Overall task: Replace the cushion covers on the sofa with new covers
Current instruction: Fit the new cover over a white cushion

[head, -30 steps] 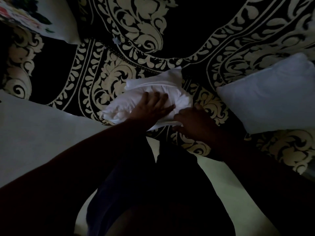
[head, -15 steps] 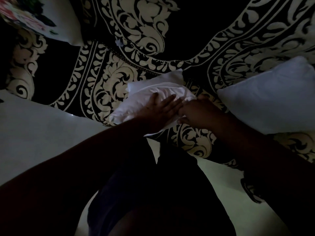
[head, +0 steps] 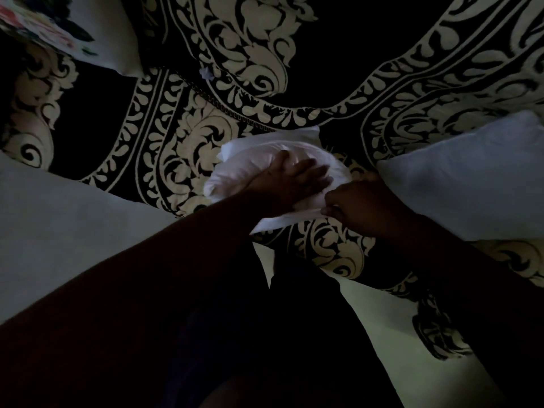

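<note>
A white cushion in a white cover lies on the sofa's black and cream patterned spread, at the middle of the dim view. My left hand presses flat on top of it with straight fingers. My right hand pinches the cover's near edge at the cushion's right side. A second white cushion lies at the right. A cushion with a flowered cover sits at the top left.
A pale surface fills the left side, and pale floor shows below the sofa's front edge. My dark-clothed legs stand against the sofa front. The light is very low.
My right hand has drawn back toward me along the cushion's near edge, pulling the cover's edge. My left hand has stayed pressed on top of the cushion.
</note>
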The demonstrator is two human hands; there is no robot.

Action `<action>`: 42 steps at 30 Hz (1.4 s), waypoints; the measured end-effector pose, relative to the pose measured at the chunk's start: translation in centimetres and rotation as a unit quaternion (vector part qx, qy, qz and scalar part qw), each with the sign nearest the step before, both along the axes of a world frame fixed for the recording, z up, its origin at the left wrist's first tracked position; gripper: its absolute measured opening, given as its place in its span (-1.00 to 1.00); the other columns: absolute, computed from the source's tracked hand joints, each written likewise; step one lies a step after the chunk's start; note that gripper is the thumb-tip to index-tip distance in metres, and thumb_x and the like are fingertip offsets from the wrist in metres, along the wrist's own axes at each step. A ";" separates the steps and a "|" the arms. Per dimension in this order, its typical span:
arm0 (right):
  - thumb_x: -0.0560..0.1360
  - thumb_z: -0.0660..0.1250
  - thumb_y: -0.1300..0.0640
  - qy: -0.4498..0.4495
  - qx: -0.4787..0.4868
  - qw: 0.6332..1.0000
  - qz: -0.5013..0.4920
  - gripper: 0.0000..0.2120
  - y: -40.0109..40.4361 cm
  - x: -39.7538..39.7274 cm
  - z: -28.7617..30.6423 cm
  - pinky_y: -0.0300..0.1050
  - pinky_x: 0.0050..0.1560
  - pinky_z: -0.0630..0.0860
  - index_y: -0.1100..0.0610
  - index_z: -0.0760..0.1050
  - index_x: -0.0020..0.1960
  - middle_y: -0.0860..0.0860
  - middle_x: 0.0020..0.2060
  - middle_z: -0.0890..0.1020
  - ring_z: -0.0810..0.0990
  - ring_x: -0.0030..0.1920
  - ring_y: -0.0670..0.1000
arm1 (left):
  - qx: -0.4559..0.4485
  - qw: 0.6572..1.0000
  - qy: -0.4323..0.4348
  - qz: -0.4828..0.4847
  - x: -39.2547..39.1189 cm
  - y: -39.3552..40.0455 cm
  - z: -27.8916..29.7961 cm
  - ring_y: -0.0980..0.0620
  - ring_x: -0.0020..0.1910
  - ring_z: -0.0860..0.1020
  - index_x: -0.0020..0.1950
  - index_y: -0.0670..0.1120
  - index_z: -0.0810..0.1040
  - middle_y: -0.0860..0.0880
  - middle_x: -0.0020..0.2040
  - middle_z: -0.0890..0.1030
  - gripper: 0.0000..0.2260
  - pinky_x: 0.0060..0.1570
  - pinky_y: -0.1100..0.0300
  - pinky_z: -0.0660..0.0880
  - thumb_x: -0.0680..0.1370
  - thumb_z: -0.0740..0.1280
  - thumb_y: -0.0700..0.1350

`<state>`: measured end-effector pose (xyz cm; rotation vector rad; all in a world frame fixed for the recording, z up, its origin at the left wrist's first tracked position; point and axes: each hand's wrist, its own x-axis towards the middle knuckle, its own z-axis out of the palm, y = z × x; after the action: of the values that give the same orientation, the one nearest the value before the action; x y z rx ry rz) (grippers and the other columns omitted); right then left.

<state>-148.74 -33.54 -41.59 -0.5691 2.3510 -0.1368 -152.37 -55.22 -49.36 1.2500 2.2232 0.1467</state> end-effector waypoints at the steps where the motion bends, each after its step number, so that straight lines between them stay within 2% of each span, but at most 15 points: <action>1: 0.59 0.21 -0.25 0.002 0.029 1.000 0.010 -0.67 0.3 0.2 -0.3 0.11 0.24 0.30 -0.06 0.62 0.04 -0.07 0.00 0.69 0.63 0.05 0.07 | -0.008 0.999 0.043 -0.007 -0.3 -0.3 1.0 -0.14 0.65 -0.02 0.66 0.11 -0.19 -0.05 0.68 -0.11 -0.32 0.45 -0.44 0.07 0.62 0.03 0.26; 6: 0.55 0.25 -0.26 0.030 0.080 0.996 -0.002 -0.72 0.2 0.3 -0.1 0.06 0.18 0.11 -0.11 0.59 0.03 -0.08 -0.05 0.67 0.60 0.09 0.03 | -0.062 0.968 0.070 0.231 -0.5 -8.4 6.8 -0.16 0.61 0.11 0.66 0.05 -0.07 -0.07 0.67 0.04 0.04 0.41 -0.43 0.14 0.37 0.34 0.45; 10: 0.55 0.24 -0.02 -0.002 0.079 0.997 0.012 -0.80 -4.1 0.5 0.4 0.13 0.29 0.23 -0.06 0.60 0.08 -0.02 -0.04 0.67 0.61 0.07 0.09 | -0.061 0.956 0.014 0.286 1.4 -12.9 5.8 -0.25 0.20 0.56 0.64 -0.01 0.14 -0.16 0.40 0.48 -0.16 0.05 -0.16 0.53 0.48 0.37 0.29; 13: 0.38 0.36 -0.05 0.008 0.052 0.997 0.048 -0.78 -9.7 3.0 -0.4 0.16 0.25 0.33 -0.04 0.70 -0.05 0.02 -0.25 0.70 0.68 -0.14 0.11 | -0.045 0.945 -0.014 0.324 1.0 -11.1 4.4 -0.25 0.07 0.57 0.63 0.00 0.17 -0.17 0.25 0.50 -0.24 -0.14 -0.10 0.58 0.52 0.36 0.21; 16: 0.42 0.40 -0.31 -0.107 0.037 0.993 0.031 -0.40 -13.5 5.6 -3.0 0.16 0.32 0.39 0.07 0.58 0.29 0.12 0.09 0.69 0.65 0.12 0.15 | -0.028 0.946 0.009 0.323 0.5 -7.6 3.4 -0.21 0.13 0.53 0.64 -0.01 0.14 -0.16 0.26 0.48 -0.22 -0.09 -0.05 0.51 0.53 0.31 0.28; 18: 0.48 0.31 -0.37 -0.138 0.032 0.989 -0.035 -0.28 -15.4 6.7 -4.9 0.07 0.34 0.38 0.12 0.45 0.41 0.13 0.25 0.61 0.57 0.25 0.16 | -0.021 0.952 0.072 0.297 0.9 -5.9 2.9 -0.20 0.34 0.43 0.66 -0.02 0.09 -0.16 0.44 0.39 -0.21 0.16 -0.15 0.43 0.54 0.25 0.31; 22: 0.64 0.18 -0.19 -0.123 -0.039 0.989 -0.075 -0.56 -18.0 7.7 -5.9 -0.01 0.28 0.41 0.07 0.53 0.35 0.08 0.26 0.61 0.56 0.28 0.12 | 0.016 0.979 0.131 0.156 3.3 -5.6 0.5 -0.17 0.65 -0.04 0.67 -0.06 -0.14 -0.15 0.67 -0.04 -0.21 0.51 -0.33 0.07 0.61 0.11 0.29; 28: 0.57 0.30 -0.05 -0.027 -0.124 0.990 -0.054 -0.72 -15.2 9.1 -6.2 -0.05 -0.06 0.63 0.05 0.69 0.13 0.03 -0.04 0.74 0.72 -0.06 0.05 | -0.014 0.986 0.118 0.115 5.2 -7.3 -3.1 -0.21 0.63 0.06 0.66 -0.19 -0.01 -0.22 0.65 0.05 -0.28 0.47 -0.28 0.22 0.68 0.06 0.27; 30: 0.56 0.30 -0.07 -0.029 -0.141 0.988 -0.049 -0.71 -14.7 9.1 -6.0 -0.10 0.03 0.58 0.03 0.69 0.13 0.00 -0.02 0.74 0.71 -0.02 0.01 | -0.028 0.988 0.124 0.090 6.0 -7.4 -3.2 -0.21 0.63 0.08 0.66 -0.17 0.01 -0.21 0.65 0.06 -0.29 0.43 -0.30 0.27 0.68 0.06 0.26; 33: 0.63 0.18 -0.06 -0.105 -0.140 0.984 -0.043 -0.66 -14.6 8.4 -4.6 0.01 0.14 0.52 0.07 0.65 0.19 0.08 0.07 0.70 0.66 0.08 0.11 | 0.032 0.996 -0.029 0.083 4.9 -6.5 -1.5 -0.11 0.65 0.02 0.68 -0.03 0.00 -0.11 0.67 0.03 -0.18 0.47 -0.31 0.23 0.57 0.24 0.32; 35: 0.63 0.23 0.01 -0.164 -0.149 0.974 -0.045 -0.77 -14.2 7.7 -3.3 0.05 0.07 0.55 0.05 0.62 0.13 0.08 0.03 0.68 0.65 0.05 0.15 | 0.062 0.933 -0.199 0.293 4.3 -5.0 2.4 -0.16 0.60 0.15 0.62 -0.02 0.25 -0.19 0.60 0.26 -0.22 0.46 -0.33 0.24 0.49 0.30 0.33; 37: 0.56 0.28 -0.06 -0.158 -0.210 0.962 -0.078 -0.81 -13.4 7.6 -0.8 -0.05 -0.08 0.57 -0.02 0.62 0.00 -0.04 -0.11 0.68 0.67 -0.08 0.03 | 0.035 0.769 -0.245 0.590 1.7 -5.0 5.6 -0.34 0.38 0.46 0.32 -0.11 0.58 -0.28 0.27 0.60 -0.55 0.39 -0.37 0.30 0.51 0.39 0.09; 38: 0.53 0.27 -0.09 -0.115 -0.228 0.963 -0.082 -0.78 -12.9 7.9 0.3 -0.09 -0.18 0.57 -0.01 0.63 -0.06 -0.05 -0.17 0.68 0.67 -0.15 0.00 | 0.112 0.657 -0.300 0.683 1.6 -6.1 6.1 -0.28 0.27 0.56 0.25 -0.11 0.61 -0.21 0.17 0.66 -0.69 0.35 -0.28 0.39 0.56 0.39 -0.01; 40: 0.53 0.25 -0.08 -0.043 -0.238 0.968 -0.069 -0.75 -12.3 8.7 1.5 -0.10 -0.25 0.55 0.04 0.63 -0.08 -0.03 -0.22 0.67 0.66 -0.18 0.01 | 0.187 0.615 -0.333 0.690 2.3 -9.1 6.1 0.02 0.13 0.62 0.27 -0.10 0.58 0.00 0.13 0.65 -0.65 0.13 0.04 0.53 0.57 0.40 0.06; 42: 0.56 0.24 -0.05 -0.041 -0.238 0.968 -0.071 -0.75 -12.3 8.8 2.0 -0.09 -0.20 0.54 0.07 0.62 -0.05 -0.02 -0.20 0.65 0.64 -0.16 0.01 | 0.121 0.632 -0.350 0.681 3.5 -11.1 5.4 -0.05 0.13 0.63 0.29 -0.16 0.55 -0.07 0.13 0.64 -0.46 0.08 0.07 0.54 0.44 0.44 0.16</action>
<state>-139.90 -45.80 -39.58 -0.6038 2.2789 -0.7907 -148.83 -66.30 -43.98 -0.6528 1.8817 1.2680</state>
